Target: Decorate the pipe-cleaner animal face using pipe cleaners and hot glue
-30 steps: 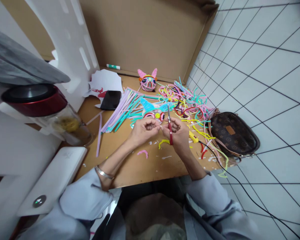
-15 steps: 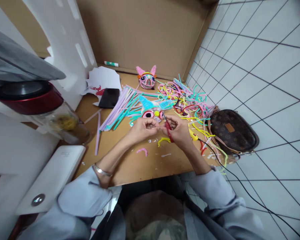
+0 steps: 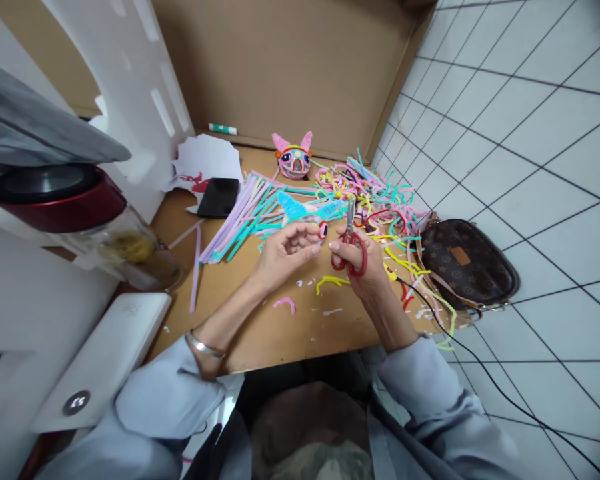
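Fingers of the right hand (image 3: 373,265) grip a pair of scissors (image 3: 350,235), the thumb lying across the red handles and the blades pointing away from the body. Those of the left hand (image 3: 283,253) curl loosely, thumb parted from them; the pictures show nothing caught between. Both hands hover near each other above the table.

Beyond them stands a broad brown cardboard panel (image 3: 290,73), with gridded white tiles (image 3: 520,167) along the right. On the brown table (image 3: 280,340), at the right edge, sits a dark bag (image 3: 480,270) with a repeating monogram-and-flower print; lettering on its tan patch is too small to make out. At the left, a white device (image 3: 115,353) carries faint, illegible printing and a lit round display whose digits are blurred. Beside it is a clear jar (image 3: 143,253) with a red and black lid.

A tangle of coloured fuzzy stems (image 3: 380,200) lies behind the right hand, straight lilac and teal stems (image 3: 245,213) left of it. Just past the left hand, partly covered by it, is a blue-eared figure (image 3: 294,208); a pink-eared figure (image 3: 294,162) sits farther back. Smaller still are a dark phone (image 3: 219,197), a green-and-white marker (image 3: 223,129) with unreadable print, and a curved pink scrap (image 3: 285,303).
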Demonstrator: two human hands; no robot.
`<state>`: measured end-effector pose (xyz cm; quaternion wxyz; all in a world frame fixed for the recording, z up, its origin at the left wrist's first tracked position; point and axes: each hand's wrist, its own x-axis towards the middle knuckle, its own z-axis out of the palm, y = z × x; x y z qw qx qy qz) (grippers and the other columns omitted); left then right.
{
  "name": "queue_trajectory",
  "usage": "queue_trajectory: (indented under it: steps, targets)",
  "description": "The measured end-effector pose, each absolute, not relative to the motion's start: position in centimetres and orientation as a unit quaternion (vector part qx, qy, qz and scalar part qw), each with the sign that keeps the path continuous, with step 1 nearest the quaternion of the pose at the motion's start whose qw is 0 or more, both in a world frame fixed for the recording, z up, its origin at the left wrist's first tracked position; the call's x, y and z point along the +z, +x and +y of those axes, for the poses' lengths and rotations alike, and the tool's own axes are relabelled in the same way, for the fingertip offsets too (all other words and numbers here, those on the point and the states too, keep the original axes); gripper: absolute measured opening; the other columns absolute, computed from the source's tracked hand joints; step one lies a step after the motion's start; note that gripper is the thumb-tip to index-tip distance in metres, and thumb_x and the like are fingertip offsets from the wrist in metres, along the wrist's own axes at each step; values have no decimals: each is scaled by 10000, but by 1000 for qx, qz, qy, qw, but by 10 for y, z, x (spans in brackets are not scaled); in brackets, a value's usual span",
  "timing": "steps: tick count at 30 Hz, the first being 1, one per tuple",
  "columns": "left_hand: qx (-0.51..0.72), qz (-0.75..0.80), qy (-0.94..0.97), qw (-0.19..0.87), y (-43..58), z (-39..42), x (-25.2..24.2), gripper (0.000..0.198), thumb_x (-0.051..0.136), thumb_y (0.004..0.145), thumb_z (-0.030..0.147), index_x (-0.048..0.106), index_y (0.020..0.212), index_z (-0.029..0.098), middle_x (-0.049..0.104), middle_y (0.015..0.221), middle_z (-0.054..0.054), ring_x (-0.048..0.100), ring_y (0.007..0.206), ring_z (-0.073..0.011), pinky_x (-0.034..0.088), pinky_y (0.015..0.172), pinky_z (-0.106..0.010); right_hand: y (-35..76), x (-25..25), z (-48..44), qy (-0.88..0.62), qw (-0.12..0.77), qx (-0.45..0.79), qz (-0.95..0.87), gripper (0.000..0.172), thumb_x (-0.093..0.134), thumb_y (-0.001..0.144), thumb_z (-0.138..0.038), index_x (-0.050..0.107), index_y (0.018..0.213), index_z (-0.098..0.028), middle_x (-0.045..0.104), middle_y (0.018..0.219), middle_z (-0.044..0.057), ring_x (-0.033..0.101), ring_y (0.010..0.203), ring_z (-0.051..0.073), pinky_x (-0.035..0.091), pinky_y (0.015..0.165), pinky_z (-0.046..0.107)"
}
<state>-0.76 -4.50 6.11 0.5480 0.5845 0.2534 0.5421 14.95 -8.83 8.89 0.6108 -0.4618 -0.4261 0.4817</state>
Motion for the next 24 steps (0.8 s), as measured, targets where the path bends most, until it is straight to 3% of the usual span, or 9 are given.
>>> queue_trajectory:
  steps: [12, 24]
  targets:
    - [554, 271, 552, 561, 0, -50, 58, 319, 867, 655, 449, 711, 677, 171, 688, 647, -7, 593, 578, -111, 486, 602, -242, 130, 81, -88, -438, 665, 443, -413, 369, 810, 587, -290, 594, 876, -210, 598, 542, -99, 494, 440, 66, 363, 448, 194]
    - [543, 240, 559, 579, 0, -49, 54, 321, 826, 735, 442, 675, 753, 160, 704, 647, -21, 638, 600, -123, 500, 629, -245, 134, 84, -92, -446, 636, 457, -432, 357, 811, 615, -351, 605, 868, -206, 634, 538, -69, 519, 453, 79, 388, 454, 201]
